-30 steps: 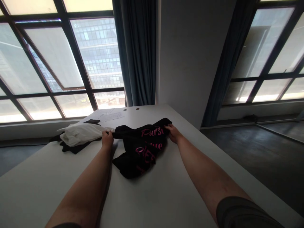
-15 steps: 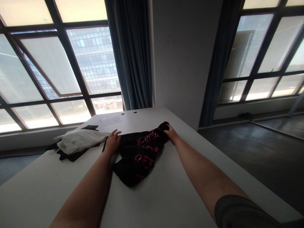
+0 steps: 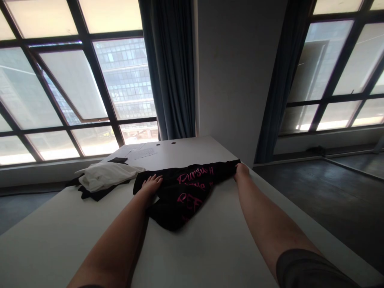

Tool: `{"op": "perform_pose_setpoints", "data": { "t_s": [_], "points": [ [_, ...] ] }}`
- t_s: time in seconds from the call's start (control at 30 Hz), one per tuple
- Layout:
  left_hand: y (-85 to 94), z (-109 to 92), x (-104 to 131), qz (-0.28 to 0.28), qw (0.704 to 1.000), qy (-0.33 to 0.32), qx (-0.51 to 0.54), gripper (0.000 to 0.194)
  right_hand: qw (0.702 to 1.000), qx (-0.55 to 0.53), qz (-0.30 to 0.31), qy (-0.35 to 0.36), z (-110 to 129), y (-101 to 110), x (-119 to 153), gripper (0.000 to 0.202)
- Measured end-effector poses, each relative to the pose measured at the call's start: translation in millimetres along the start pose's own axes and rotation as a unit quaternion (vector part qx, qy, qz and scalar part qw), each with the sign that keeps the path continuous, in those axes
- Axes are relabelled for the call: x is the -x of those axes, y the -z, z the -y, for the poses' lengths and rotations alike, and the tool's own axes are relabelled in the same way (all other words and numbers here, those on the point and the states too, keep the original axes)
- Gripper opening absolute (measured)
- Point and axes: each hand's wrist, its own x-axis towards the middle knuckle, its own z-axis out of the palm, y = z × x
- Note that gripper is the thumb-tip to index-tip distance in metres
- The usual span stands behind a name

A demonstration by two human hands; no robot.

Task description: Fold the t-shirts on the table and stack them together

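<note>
A black T-shirt [image 3: 171,202] with pink lettering lies partly spread across the white table [image 3: 210,240], its lower part bunched to a point toward me. My left hand [image 3: 152,185] rests on its left end, fingers apart and fairly flat on the cloth. At the far right end, my right hand [image 3: 241,171] grips the shirt's corner close to the table's right edge, and its fingertips are partly hidden. The upper edge is stretched nearly straight between both hands.
Left of the shirt lies a pile with a white garment [image 3: 109,176] and black cloth [image 3: 96,194] under it. Papers [image 3: 142,153] lie toward the table's far end, near two round holes. A curtain [image 3: 172,80] and a pillar [image 3: 237,80] stand behind the table.
My right hand has moved right, drawing the shirt's bunched right end out into a long strip. My left hand has flattened on the left end. The view has shifted slightly.
</note>
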Motion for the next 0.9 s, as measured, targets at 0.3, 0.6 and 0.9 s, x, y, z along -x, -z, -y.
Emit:
{"op": "perform_pose_setpoints", "data": {
  "t_s": [0.3, 0.6, 0.9],
  "points": [
    [8.0, 22, -12, 0.001, 0.990, 0.136, -0.036, 0.068, 0.992, 0.111, -0.057, -0.034, -12, 5, -3, 0.061],
    [23.1, 27, 30, -0.005, 0.990, 0.138, -0.031, 0.067, 0.970, 0.214, 0.051, 0.100, 4, 46, 9, 0.063],
    [51.7, -21, 97, 0.005, 0.995, -0.089, 0.044, 0.047, 0.774, 0.301, 0.402, 0.384, 45, 24, 131, 0.068]
  ]
}}
